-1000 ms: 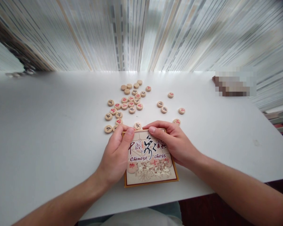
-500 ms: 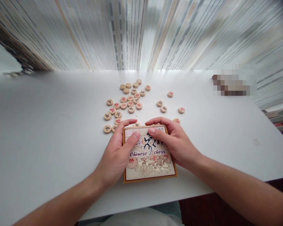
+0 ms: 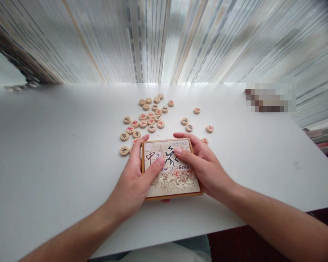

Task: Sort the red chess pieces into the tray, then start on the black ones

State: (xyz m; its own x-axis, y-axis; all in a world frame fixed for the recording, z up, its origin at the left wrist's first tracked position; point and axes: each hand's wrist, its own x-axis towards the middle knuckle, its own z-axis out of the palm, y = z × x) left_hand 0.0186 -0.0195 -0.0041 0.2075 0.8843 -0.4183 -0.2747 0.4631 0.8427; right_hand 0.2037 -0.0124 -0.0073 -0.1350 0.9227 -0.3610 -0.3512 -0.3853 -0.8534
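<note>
A flat Chinese chess box [image 3: 177,185] with a beige printed lid and brown border is held above the white table. My left hand [image 3: 138,176] grips its left side, thumb lying on the lid. On the right side, my right hand [image 3: 205,165] grips it with the thumb pressed on top and the index finger along the far edge. Fingers under the box are mostly hidden. Beyond it lie several round wooden chess pieces [image 3: 143,123], marked in red or black characters. A few blank-faced pieces [image 3: 145,107] sit at the back of the group.
The white table [image 3: 71,153] ends at a near edge close to my body. Striped curtains [image 3: 164,40] hang behind it. A blurred-out object [image 3: 270,98] rests at the far right. Some loose pieces [image 3: 189,127] lie apart to the right.
The box has tilted and shifted slightly away from me, with both hands still on it. My left thumb has slid over the lid. The chess pieces have stayed in place.
</note>
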